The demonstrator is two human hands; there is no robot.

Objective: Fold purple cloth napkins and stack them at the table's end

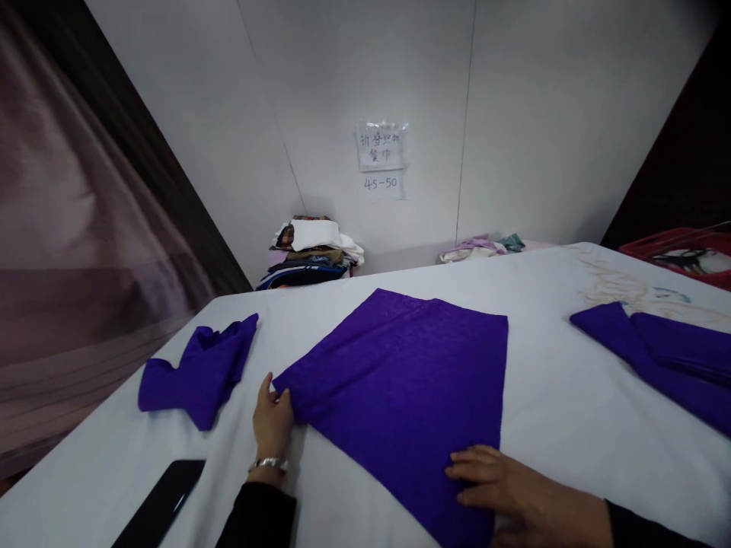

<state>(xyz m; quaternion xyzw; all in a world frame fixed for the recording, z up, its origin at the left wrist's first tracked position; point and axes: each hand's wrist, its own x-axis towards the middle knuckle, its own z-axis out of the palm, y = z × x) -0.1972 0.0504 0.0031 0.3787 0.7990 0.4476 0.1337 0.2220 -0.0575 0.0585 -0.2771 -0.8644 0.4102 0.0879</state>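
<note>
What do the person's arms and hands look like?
The left hand wears no glove; a shiny silver wristband sits just past the black left sleeve. The right hand is gloveless too, with a black right sleeve and no wristband showing.

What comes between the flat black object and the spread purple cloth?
In the head view, the left hand, its silver wristband and black sleeve come between the black object and spread purple cloth, with white tablecloth on either side of the sleeve.

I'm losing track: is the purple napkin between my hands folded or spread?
Spread: the purple napkin lies broad and flat on the white tablecloth, corners apart.
</note>
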